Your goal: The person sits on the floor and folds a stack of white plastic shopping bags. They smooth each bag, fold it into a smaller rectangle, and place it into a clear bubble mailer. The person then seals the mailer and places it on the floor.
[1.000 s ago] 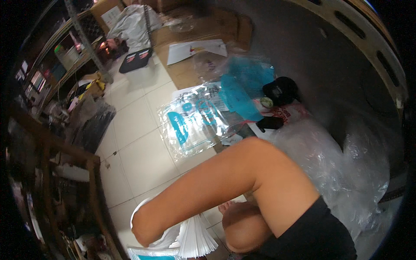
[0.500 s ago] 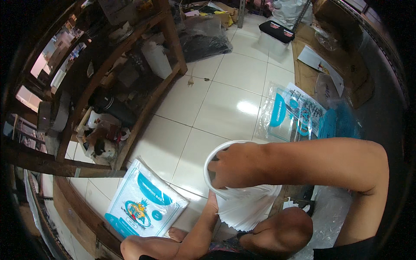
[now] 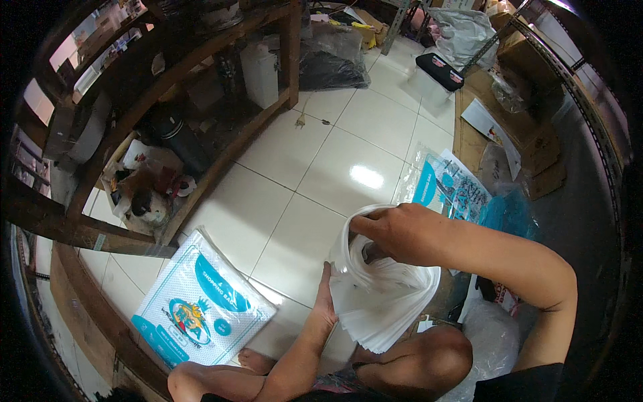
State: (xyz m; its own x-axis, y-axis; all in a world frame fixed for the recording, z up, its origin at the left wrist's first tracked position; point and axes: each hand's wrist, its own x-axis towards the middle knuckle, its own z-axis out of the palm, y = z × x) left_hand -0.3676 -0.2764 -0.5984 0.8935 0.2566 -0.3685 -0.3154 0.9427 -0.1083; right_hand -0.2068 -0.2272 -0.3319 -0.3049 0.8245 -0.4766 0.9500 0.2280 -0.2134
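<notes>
Right hand (image 3: pixel 402 232) curled, gripping edge of white plastic bundle (image 3: pixel 382 305); left hand (image 3: pixel 325 298) touching its side, fingers hidden, openness unclear.

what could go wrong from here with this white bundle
The white bundle fans out loosely at its lower end while the right hand works at its curled top and the left hand is at its side; if support slackened, layers might slip or spill.

The printed pack lies on the floor close to a bare foot, so a shift of the foot could nudge or crease it.
</notes>
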